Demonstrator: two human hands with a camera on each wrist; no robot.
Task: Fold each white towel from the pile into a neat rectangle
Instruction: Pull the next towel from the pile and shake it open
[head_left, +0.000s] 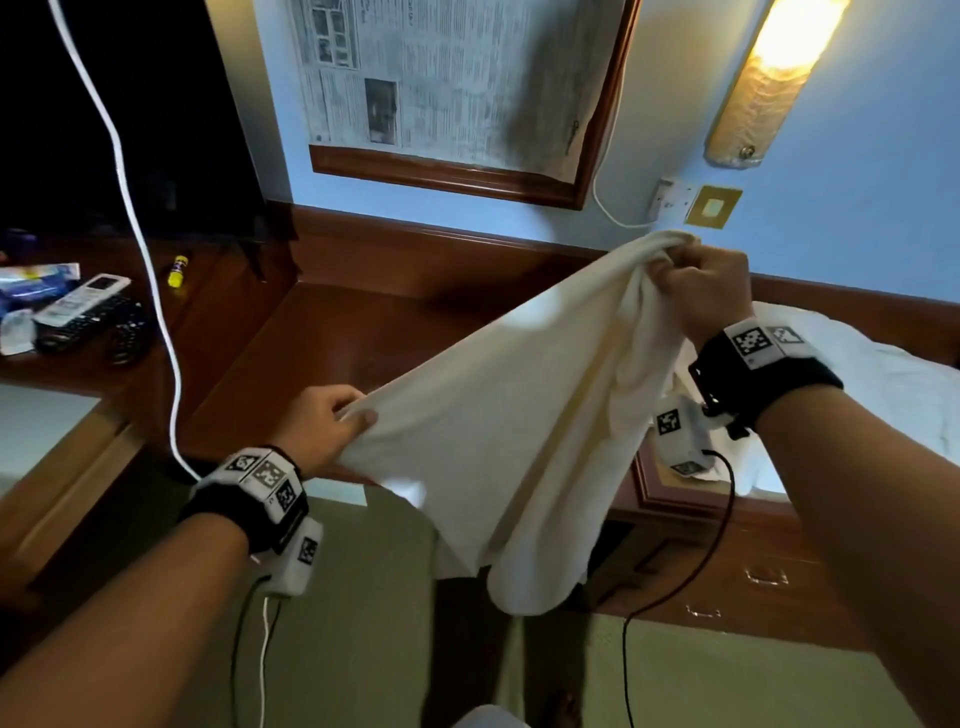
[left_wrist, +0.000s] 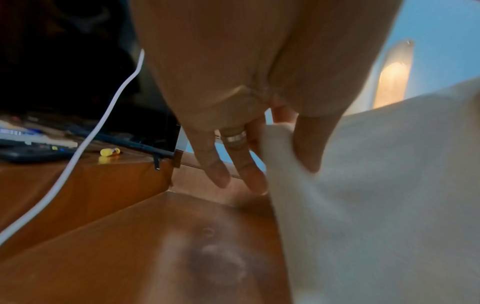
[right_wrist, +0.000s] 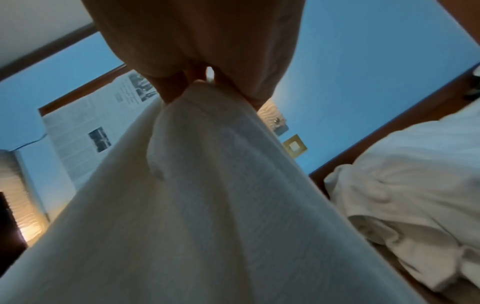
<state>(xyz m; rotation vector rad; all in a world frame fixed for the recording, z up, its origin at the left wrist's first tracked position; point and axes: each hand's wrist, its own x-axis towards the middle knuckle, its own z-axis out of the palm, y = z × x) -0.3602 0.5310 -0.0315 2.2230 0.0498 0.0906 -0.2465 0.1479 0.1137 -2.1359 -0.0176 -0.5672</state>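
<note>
Above the glossy brown wooden desk (head_left: 332, 338), I hold one soft white towel (head_left: 519, 415) in the air. My left hand (head_left: 322, 426) pinches a corner, and my right hand (head_left: 711, 291) grips a bunched, wrinkled edge.

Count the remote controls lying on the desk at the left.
2: a white remote beside the blue packets, and a black remote touching its near side. Clutter there may hide others.

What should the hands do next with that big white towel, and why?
Probably slide the right hand along to a corner and pull the towel flat. That hand grips a bunched wad, the left hand pinches an edge, and the cloth hangs crumpled.
</note>
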